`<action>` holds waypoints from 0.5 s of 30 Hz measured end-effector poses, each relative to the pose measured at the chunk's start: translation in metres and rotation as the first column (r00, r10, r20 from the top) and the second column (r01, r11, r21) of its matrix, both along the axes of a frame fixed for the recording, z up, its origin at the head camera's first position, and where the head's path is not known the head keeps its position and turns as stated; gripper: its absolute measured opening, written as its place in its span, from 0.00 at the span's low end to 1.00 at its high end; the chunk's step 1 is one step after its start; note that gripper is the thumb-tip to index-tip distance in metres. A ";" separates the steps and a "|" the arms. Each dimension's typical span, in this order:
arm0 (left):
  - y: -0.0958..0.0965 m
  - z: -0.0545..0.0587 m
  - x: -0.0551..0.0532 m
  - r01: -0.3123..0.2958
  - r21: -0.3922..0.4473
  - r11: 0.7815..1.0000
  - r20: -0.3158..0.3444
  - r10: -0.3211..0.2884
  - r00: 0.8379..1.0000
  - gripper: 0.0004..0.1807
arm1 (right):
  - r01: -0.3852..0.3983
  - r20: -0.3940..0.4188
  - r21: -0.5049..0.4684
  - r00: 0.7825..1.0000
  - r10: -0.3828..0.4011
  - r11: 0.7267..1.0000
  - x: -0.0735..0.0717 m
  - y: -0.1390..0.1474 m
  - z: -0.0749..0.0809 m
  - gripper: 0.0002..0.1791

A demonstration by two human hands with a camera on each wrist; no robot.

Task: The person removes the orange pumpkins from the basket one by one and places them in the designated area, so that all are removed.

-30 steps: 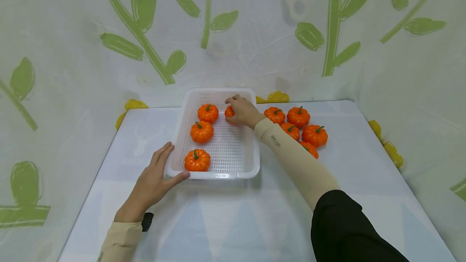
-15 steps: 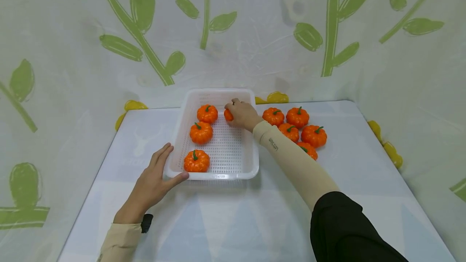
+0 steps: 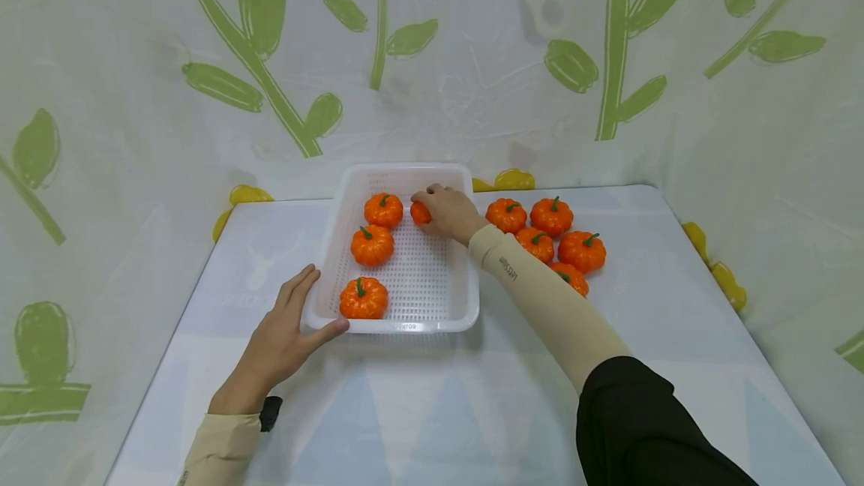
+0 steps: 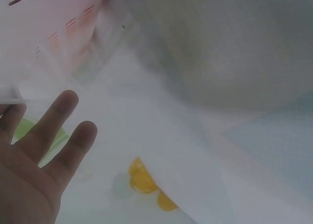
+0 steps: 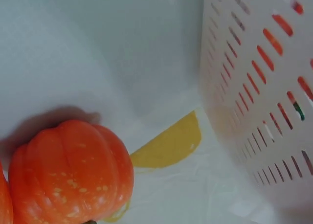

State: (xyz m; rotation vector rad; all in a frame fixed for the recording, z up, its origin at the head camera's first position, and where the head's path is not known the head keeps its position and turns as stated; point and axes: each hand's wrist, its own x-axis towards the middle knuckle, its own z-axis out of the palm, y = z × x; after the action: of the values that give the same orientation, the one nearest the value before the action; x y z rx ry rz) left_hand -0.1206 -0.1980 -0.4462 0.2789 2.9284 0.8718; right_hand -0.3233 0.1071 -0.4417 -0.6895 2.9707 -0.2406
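Note:
A white perforated plastic basket [image 3: 324, 268] stands on the table. My left hand [image 3: 280, 340] rests at its near left corner, fingers fairly straight along the side and thumb on the front rim; the left wrist view shows several spread fingers [image 4: 54, 119]. Inside the basket's far right part, my right hand [image 3: 451, 214] grips a small orange pumpkin [image 3: 420, 213], mostly hidden by the hand. Three more pumpkins with green stems line the basket's left side: one far [image 3: 383, 211], one middle [image 3: 372, 246], one near [image 3: 363, 298].
Right of the basket, several orange pumpkins [image 3: 582, 252] sit in a cluster, partly behind the right forearm. One pumpkin [image 5: 73, 175] looms close in the right wrist view, beside the slotted basket wall [image 5: 244, 101]. A flower-patterned cloth [image 3: 472, 111] hangs behind the table.
My right hand has lowered slightly into the basket with the pumpkin, then shifted a little left. The left hand stays at the basket's corner.

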 end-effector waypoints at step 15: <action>0.002 0.003 -0.001 -0.010 0.000 1.000 0.026 0.010 1.000 0.57 | -0.026 -0.006 -0.145 1.000 0.025 0.989 0.005 0.003 0.004 0.33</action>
State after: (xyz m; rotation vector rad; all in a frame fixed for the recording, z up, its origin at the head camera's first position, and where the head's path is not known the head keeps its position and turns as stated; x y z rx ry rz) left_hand -0.1212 -0.1959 -0.4436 0.2519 2.9081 0.8703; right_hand -0.3182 0.1099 -0.4372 -0.7433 2.9689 -0.4572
